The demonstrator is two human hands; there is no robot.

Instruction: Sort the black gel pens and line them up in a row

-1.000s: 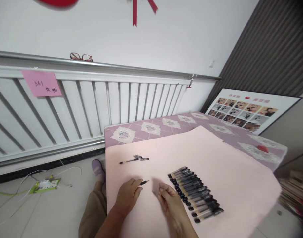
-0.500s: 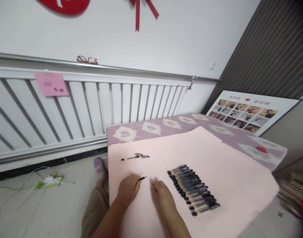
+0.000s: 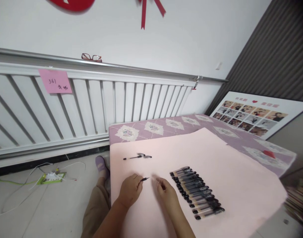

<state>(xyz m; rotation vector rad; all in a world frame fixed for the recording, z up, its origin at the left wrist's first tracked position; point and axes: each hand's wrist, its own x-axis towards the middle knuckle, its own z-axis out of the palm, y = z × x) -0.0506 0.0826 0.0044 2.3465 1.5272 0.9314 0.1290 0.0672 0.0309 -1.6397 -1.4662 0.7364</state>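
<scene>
My left hand (image 3: 130, 189) is closed around a pen (image 3: 144, 179), whose black front end and thin point stick out toward the right. Most of its barrel is hidden in my fist. Facing the point from a short gap away, my right hand (image 3: 166, 191) has its fingertips pinched together and slightly blurred; what they hold, if anything, is too small to make out. Right of it, a slanting row of several black-capped gel pens (image 3: 198, 191) lies side by side. Beyond my left hand lie a capped pen (image 3: 133, 157) and a small black clip-like piece (image 3: 141, 154).
Pale pink paper (image 3: 171, 152) covers the table over a purple patterned cloth (image 3: 163, 127). A white radiator (image 3: 131, 102) runs along the wall, with glasses (image 3: 92, 58) on its pipe. A power strip (image 3: 52, 178) with cables lies on the floor at left. A photo board (image 3: 255, 112) leans at right.
My right hand has moved slightly right, away from the pen's point, and its fingertips have tilted up. My left hand keeps the pen. The whole view has shifted a little.
</scene>
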